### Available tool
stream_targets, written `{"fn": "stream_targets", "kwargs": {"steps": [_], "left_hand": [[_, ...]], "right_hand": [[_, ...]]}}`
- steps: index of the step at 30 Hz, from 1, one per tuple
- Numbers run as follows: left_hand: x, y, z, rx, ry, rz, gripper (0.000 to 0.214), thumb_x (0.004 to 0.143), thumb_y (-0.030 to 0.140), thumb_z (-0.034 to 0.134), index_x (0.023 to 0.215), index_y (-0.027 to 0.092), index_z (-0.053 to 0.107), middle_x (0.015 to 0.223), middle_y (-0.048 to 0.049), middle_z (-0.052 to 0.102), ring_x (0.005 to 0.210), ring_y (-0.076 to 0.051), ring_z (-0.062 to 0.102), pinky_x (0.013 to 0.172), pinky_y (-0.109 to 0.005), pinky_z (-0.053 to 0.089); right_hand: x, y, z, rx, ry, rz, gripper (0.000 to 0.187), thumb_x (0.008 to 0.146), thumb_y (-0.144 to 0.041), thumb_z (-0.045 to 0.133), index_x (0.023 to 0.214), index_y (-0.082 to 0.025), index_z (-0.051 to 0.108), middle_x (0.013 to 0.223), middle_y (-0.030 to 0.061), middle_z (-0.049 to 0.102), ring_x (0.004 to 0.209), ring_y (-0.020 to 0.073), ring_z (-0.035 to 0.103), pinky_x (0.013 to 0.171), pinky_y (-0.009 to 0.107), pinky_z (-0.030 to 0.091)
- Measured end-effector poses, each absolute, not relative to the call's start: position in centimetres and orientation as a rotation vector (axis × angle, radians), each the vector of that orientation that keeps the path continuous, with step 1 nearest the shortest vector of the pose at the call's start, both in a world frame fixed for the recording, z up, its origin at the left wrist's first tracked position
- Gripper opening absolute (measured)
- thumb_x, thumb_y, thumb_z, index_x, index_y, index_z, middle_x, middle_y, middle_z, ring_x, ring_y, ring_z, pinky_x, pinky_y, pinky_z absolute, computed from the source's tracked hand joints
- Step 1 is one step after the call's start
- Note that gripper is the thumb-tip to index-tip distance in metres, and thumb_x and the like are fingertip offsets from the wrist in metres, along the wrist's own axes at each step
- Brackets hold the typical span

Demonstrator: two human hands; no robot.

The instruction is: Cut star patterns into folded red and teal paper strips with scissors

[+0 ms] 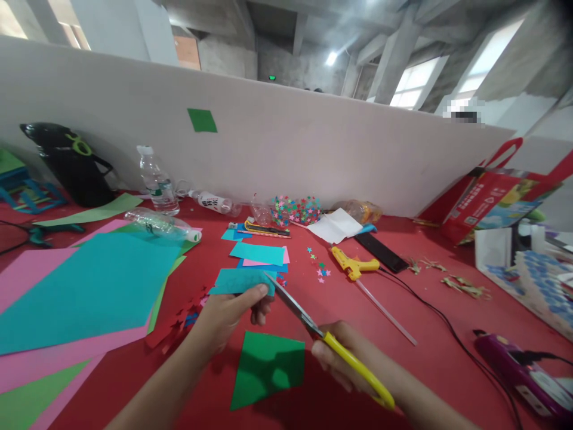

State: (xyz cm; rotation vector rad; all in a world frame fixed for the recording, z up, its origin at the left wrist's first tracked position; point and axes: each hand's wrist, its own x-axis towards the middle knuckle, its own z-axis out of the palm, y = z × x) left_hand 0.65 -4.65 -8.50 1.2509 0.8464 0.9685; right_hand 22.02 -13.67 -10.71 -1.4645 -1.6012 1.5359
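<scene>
Between its thumb and fingers my left hand [242, 307] pinches a teal paper piece [242, 279] above the red table. My right hand [342, 352] is wrapped round the yellow handles of a pair of scissors [307, 319]. The blade tips meet the right end of the teal paper, beside my left thumb; whether the blades are apart I cannot tell. Below both hands lies a green paper square [271, 367], partly in shadow. Just beyond the held paper are cut teal, pink and blue paper pieces [257, 254].
Large coloured sheets [98, 286] cover the left side, with a plastic bottle [161, 226] on them. A yellow glue gun [353, 263], a phone [380, 251] and a purple power strip [523, 373] lie to the right. Small paper stars [322, 272] are scattered mid-table. A white partition [286, 149] stands behind.
</scene>
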Motion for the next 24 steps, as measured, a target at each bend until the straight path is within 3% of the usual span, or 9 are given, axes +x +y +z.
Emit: {"fn": "stream_targets", "kwargs": {"steps": [11, 24], "left_hand": [[0.8, -4.8, -8.2, 1.303, 0.832, 0.979, 0.019, 0.075, 0.030, 0.061, 0.061, 0.017, 0.065, 0.053, -0.0014, 0.064, 0.045, -0.014, 0.058, 0.045, -0.026, 0.046], [1.4, -5.8, -9.4, 1.386, 0.866, 1.240, 0.030, 0.087, 0.029, 0.054, 0.059, 0.019, 0.062, 0.056, 0.0014, 0.060, 0.056, -0.012, 0.055, 0.058, -0.025, 0.046]], "right_hand": [[21.9, -13.8, -10.7, -1.493, -1.570, 1.529, 0.055, 0.078, -0.073, 0.049, 0.065, -0.019, 0.044, 0.039, -0.0089, 0.037, 0.034, 0.0054, 0.032, 0.034, 0.018, 0.021], [21.1, -14.0, -10.7, -1.438, -1.531, 1.622, 0.058, 0.077, -0.074, 0.042, 0.061, -0.018, 0.048, 0.037, -0.0072, 0.039, 0.029, 0.0050, 0.030, 0.030, 0.016, 0.024]]}}
